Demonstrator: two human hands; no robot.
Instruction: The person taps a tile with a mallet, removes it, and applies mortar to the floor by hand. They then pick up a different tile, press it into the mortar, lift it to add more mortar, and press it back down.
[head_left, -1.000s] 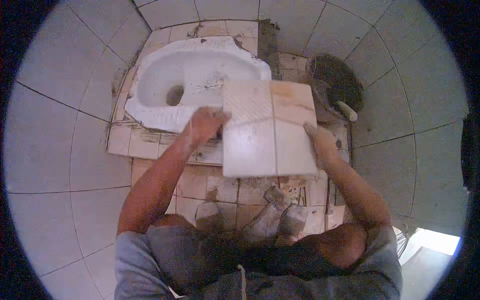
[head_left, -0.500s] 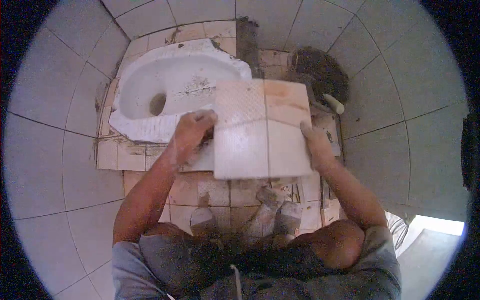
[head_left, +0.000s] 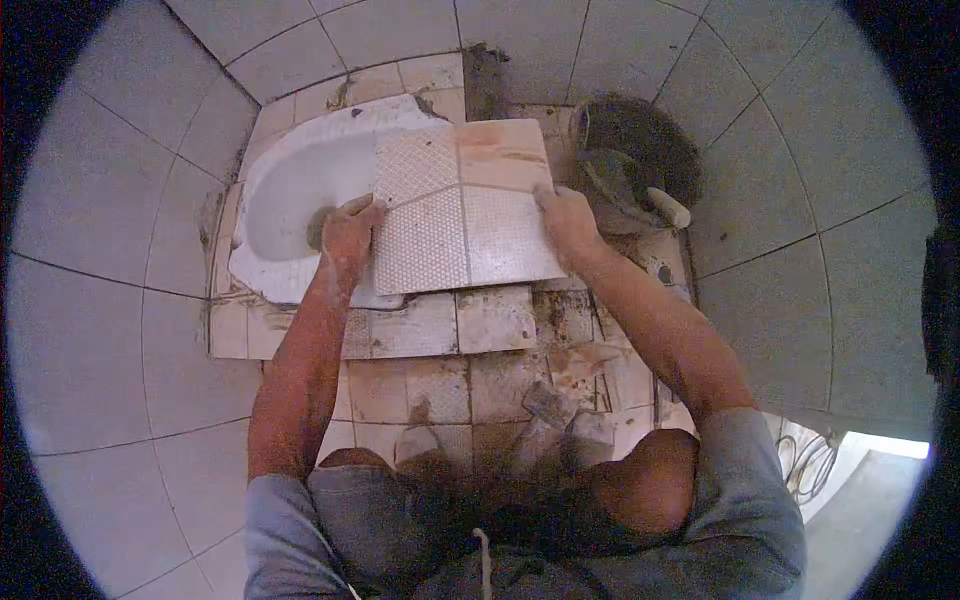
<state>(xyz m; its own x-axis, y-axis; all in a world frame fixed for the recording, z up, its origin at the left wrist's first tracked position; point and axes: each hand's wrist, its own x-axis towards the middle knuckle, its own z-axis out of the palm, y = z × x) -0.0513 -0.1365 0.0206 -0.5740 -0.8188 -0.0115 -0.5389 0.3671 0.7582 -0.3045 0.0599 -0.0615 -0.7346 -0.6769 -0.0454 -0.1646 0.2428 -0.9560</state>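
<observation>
A square floor tile (head_left: 415, 232), patterned in several panels, is held between my two hands. My left hand (head_left: 350, 232) is closed on its left edge, and my right hand (head_left: 570, 228) grips the right edge. Part of a dirty white squat toilet (head_left: 275, 180) is hidden behind the tile. Below the tile's lower edge shows the tiled step (head_left: 495, 318), whose right part is stained and broken.
At the right stands a black bucket (head_left: 655, 140), with a tool's pale handle (head_left: 668, 207) beside its near side. A dusty flat-ended tool or scrap (head_left: 548, 402) lies near my feet. Tiled walls (head_left: 760, 260) stand close around. Coiled cable (head_left: 808, 465) shows at lower right.
Both hands have carried the tile left and farther from my body, so it covers more of the toilet. The stained step beneath its former spot has come into view.
</observation>
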